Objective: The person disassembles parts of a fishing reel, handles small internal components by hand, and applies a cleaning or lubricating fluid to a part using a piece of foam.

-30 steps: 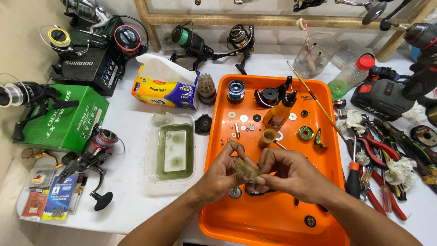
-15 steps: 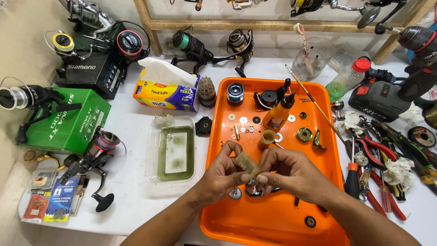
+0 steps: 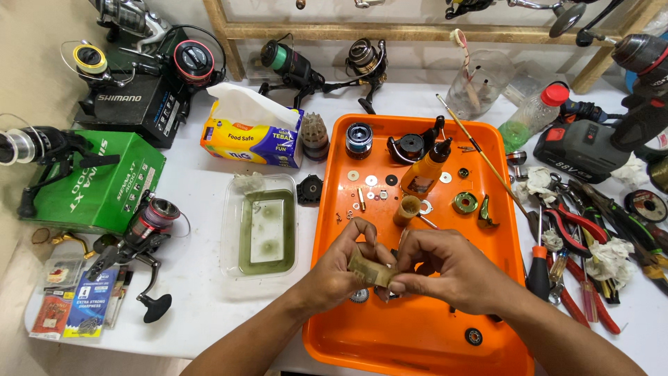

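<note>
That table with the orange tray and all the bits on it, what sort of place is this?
Probably a fishing-reel repair bench. Spinning reels stand about the white table, an orange tray holds small washers and reel parts, and screwdrivers and pliers lie alongside. Both hands, left hand and right hand, hold a small brownish part.

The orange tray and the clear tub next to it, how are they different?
The orange tray is bigger and solid-coloured; the clear tub is smaller and see-through. The orange tray holds many small metal parts and a bottle; the clear tub holds greenish liquid. Both hands, left hand and right hand, work a small brownish piece over the orange tray, not the clear tub. Both lie flat on the white table.
</note>
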